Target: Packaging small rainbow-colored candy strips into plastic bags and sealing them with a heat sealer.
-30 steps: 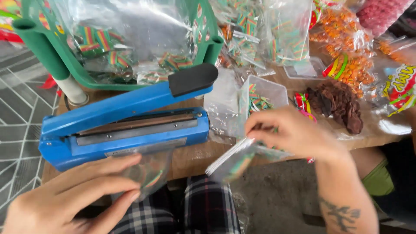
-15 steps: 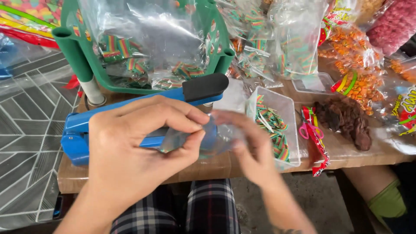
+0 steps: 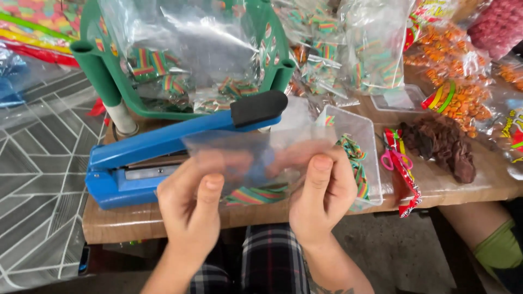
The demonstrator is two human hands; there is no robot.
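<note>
Left hand: the left hand (image 3: 190, 209) pinches the lower left edge of a small clear bag (image 3: 256, 163), thumb in front, fingers behind the film.
Right hand: the right hand (image 3: 321, 198) grips the bag's lower right edge the same way, thumb up the front face.
Clear bag: held upright and stretched between both hands, just in front of the table edge and above the lap; rainbow sour strips (image 3: 253, 195) lie along its bottom. Held taut, apparently to keep the mouth flat and the contents settled low.
Heat sealer: a blue heat sealer (image 3: 163, 155) sits on the wooden table (image 3: 131, 226) directly behind the bag, its arm raised, black handle toward the bag.
Plastic tub: a clear tub (image 3: 362, 136) of more strips stands beside the right hand, within reach.
Green basket: a green basket (image 3: 98, 71) holding filled bags stands behind the sealer.
Other items: pink scissors (image 3: 393, 158) and a dark dried-fruit heap (image 3: 444, 141) lie to the right.
Another person: a green sleeve (image 3: 498, 247) shows at lower right.
</note>
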